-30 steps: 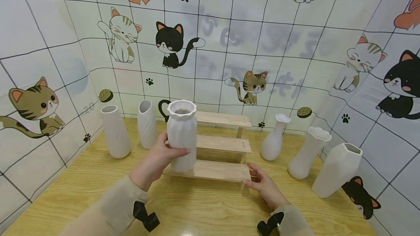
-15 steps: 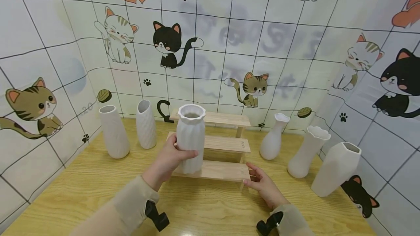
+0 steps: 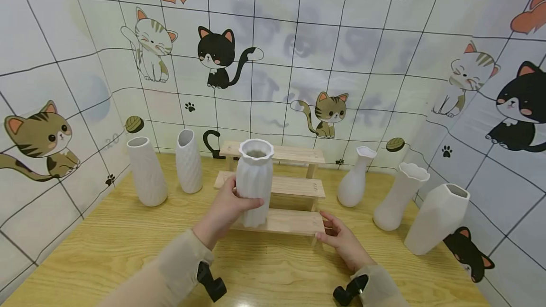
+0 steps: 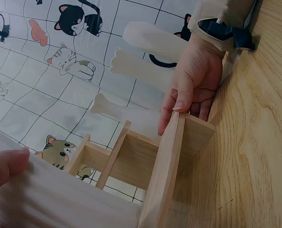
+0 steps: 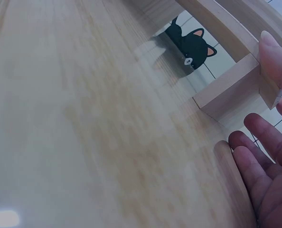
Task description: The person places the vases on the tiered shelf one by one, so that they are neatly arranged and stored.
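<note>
A white fluted vase (image 3: 255, 179) with a scalloped rim stands upright at the left part of the lowest step of a three-tier wooden display stand (image 3: 294, 221). My left hand (image 3: 228, 205) grips the vase's lower body from the left, thumb across its front; in the left wrist view the vase (image 4: 70, 199) fills the lower left corner. My right hand (image 3: 343, 240) holds the right end of the lowest step, thumb at the front edge and a finger behind. In the right wrist view its other fingers (image 5: 259, 166) hang beside the stand's leg.
Left of the stand are a slim white vase (image 3: 147, 174) and a textured white vase (image 3: 189, 162). A narrow-necked vase (image 3: 356, 179), a wavy-rimmed vase (image 3: 398, 200) and an angular vase (image 3: 437, 221) stand to the right. A cat-patterned backdrop (image 3: 273, 60) encloses the wooden table (image 3: 264, 269).
My left hand has shifted the fluted vase to the right and slightly down along the lowest step. My right hand has stayed at the step's right end.
</note>
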